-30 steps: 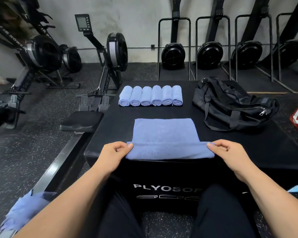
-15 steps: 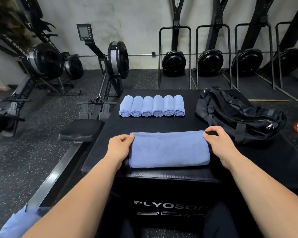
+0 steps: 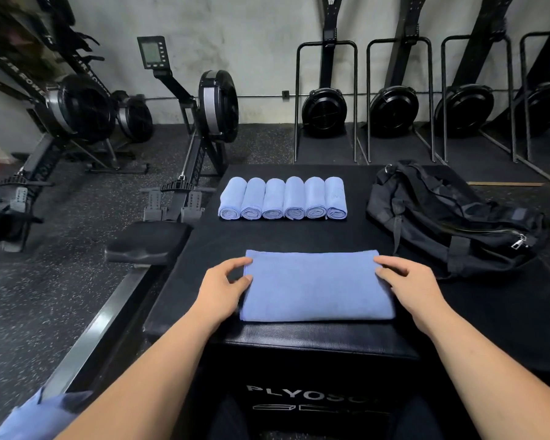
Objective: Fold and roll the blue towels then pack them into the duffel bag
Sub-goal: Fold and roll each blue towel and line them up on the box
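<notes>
Towel (image 3: pixel 318 287): folded flat, looks soft, light, limp
Hold: best by one short end
Left hand (image 3: pixel 221 289): fingers loose, touching left edge
Right hand (image 3: pixel 410 287): fingers loose, resting on right edge

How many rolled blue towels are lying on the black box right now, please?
6. The rolled towels lie side by side in one row at the far end of the box, left of the duffel bag. Any inside the bag would be hidden.

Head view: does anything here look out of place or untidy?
Only a crumpled blue cloth at the lower left, off the black box. The six rolled towels lie in a neat row.
</notes>
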